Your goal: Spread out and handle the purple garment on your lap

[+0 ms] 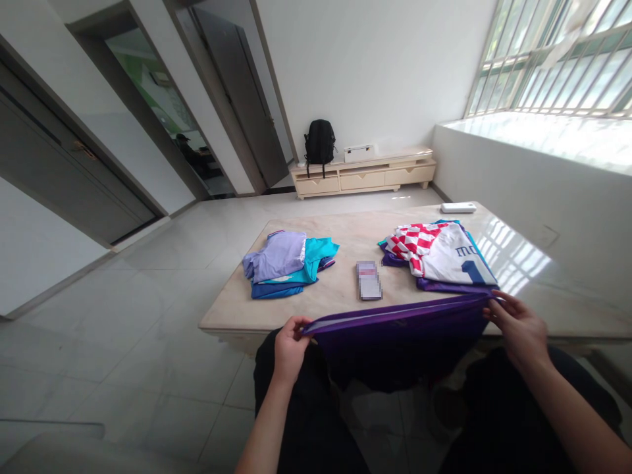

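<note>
Hands | L grip (290,342) & R grip (516,322) clamped on purple shirt (399,326) ends | at table (340,289) edge

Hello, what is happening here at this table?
A seated person holds a purple shirt stretched between the left hand and right hand, at the near edge of the table. On it lie a folded pile, a loose heap of shirts and a phone.
</note>
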The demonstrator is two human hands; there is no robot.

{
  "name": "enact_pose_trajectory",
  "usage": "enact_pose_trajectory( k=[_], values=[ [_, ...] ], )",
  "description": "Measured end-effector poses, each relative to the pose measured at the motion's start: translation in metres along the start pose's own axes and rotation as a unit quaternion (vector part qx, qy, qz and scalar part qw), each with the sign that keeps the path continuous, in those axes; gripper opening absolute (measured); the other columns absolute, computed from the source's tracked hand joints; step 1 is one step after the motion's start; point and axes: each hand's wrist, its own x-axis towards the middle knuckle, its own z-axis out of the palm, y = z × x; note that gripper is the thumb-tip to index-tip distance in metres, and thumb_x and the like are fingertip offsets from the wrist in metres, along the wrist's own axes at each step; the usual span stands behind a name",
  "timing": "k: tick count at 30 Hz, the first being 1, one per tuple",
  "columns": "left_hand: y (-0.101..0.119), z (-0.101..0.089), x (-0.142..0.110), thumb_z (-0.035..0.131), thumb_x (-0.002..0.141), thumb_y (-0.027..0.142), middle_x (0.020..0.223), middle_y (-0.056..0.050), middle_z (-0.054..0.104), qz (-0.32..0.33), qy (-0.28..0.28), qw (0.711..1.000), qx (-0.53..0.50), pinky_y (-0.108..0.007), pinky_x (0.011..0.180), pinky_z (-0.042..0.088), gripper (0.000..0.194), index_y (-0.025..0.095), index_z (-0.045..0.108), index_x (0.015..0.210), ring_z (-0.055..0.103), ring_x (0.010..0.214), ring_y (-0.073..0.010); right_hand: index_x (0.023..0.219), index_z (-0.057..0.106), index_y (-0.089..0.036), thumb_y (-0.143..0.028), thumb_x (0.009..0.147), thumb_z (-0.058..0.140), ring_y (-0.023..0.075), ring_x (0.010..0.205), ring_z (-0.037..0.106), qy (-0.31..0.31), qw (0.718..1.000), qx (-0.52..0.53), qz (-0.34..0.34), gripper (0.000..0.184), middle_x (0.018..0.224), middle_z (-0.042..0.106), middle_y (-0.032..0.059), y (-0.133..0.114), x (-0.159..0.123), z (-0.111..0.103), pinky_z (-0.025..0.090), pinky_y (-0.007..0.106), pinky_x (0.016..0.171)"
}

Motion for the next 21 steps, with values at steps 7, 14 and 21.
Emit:
enact_pose_trajectory(
  k=[7,14,21],
  values=[
    [0.003,-0.002,0.0,0.079,0.077,0.035,0.086,-0.004,0.076,-0.03,-0.036,0.998,0.037,-0.027,0.072,0.053,0.029,0.017,0.076,0.1,0.068,0.076,-0.0188,0.106,0.08,-0.022,-0.034,0.057,0.094,0.017,0.075,0.073,-0.043,0.998,-0.043,0.034,0.053,0.086,0.078,0.0006,-0.004,-0.004,0.002,0.065,0.02,0.068],
    [0.002,-0.002,0.0,0.08,0.077,0.05,0.066,0.0,0.068,-0.025,0.019,0.998,0.049,-0.025,0.06,0.049,0.036,0.017,0.076,0.091,0.06,0.058,-0.0158,0.087,0.076,-0.016,-0.039,0.05,0.096,0.0174,0.065,0.071,-0.004,0.999,-0.027,0.035,0.048,0.071,0.073,0.0026,-0.01,-0.004,0.003,0.064,0.02,0.061],
    [0.001,-0.016,-0.002,0.078,0.078,0.04,0.073,-0.002,0.076,0.023,0.072,0.988,0.136,-0.028,0.068,0.055,0.02,0.022,0.078,0.086,0.071,0.068,-0.021,0.088,0.078,-0.017,-0.04,0.053,0.095,0.0179,0.066,0.07,0.03,0.997,-0.072,-0.02,0.045,0.071,0.073,0.0026,-0.024,-0.012,0.001,0.062,0.02,0.058]
  ],
)
